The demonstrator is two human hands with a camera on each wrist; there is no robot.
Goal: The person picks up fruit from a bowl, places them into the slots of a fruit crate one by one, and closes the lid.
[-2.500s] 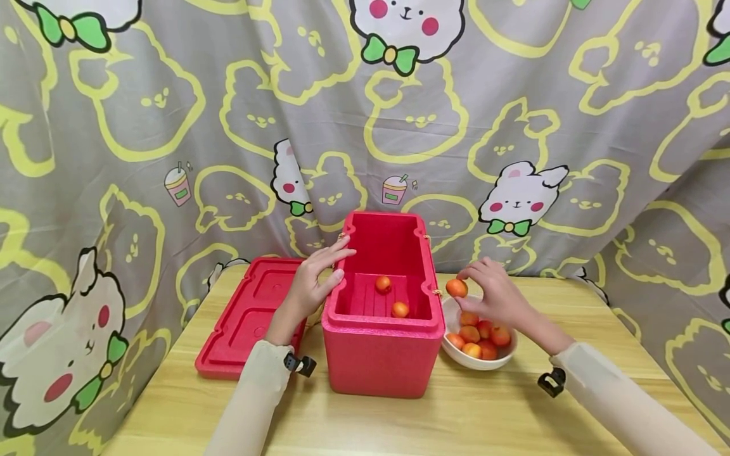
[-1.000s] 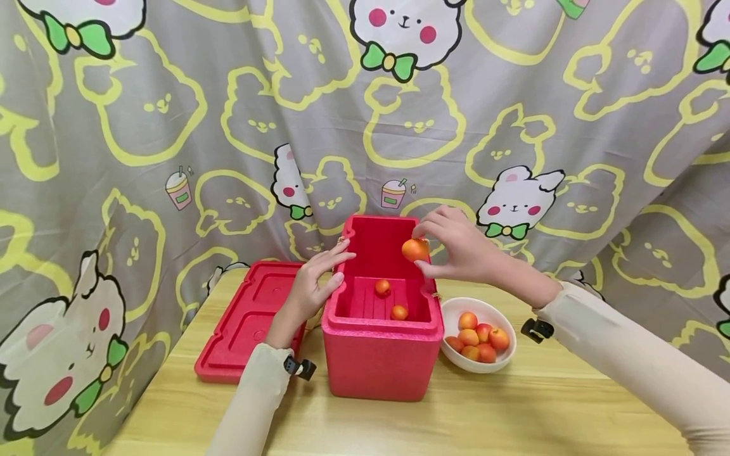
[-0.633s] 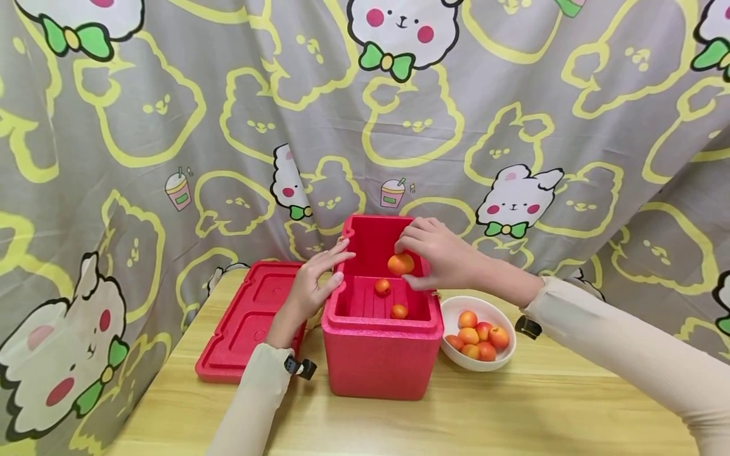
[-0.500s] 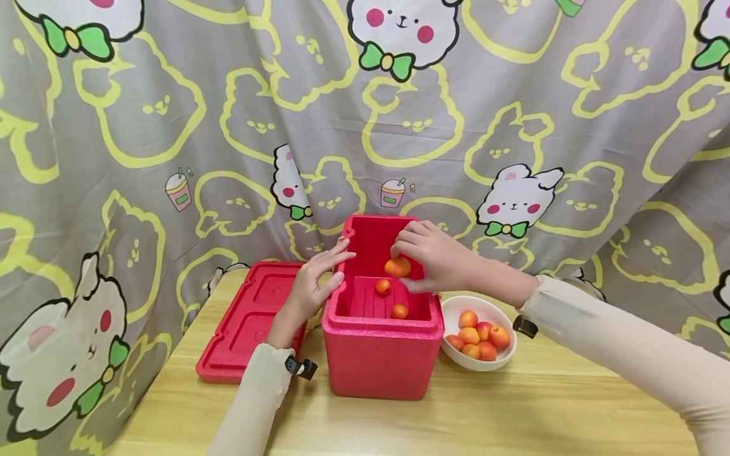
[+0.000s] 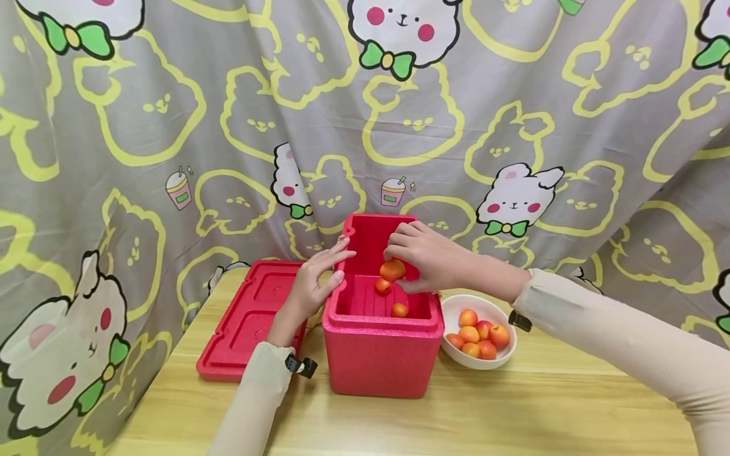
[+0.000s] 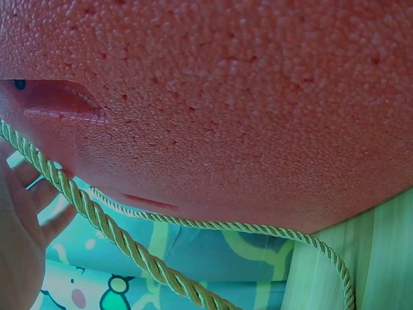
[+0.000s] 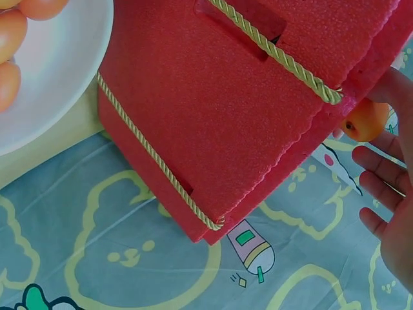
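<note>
In the head view a red foam box [image 5: 379, 364] stands uncovered on the table, two apricots lying on its floor, one farther back [image 5: 383, 286] and one nearer the front [image 5: 400, 310]. My right hand [image 5: 430, 258] reaches over its right rim and pinches another apricot [image 5: 392, 270] between thumb and fingers. The right wrist view shows that apricot [image 7: 366, 121] close to the fingers, beyond the box's edge. With fingers extended, my left hand [image 5: 315, 278] rests against the left rim. In the left wrist view its fingers [image 6: 55, 216] show beside the gold rope.
A white bowl [image 5: 507, 358] with several apricots stands close to the box's right side. On the left lies the red lid [image 5: 251, 323]. Gold rope [image 7: 148, 145] runs along the box's side. A patterned curtain [image 5: 336, 114] hangs behind the wooden table [image 5: 490, 418].
My right hand has carried an apricot up from the bowl, leftward over the box's right rim, and then lower inside the opening. The left hand has stayed at the left rim.
</note>
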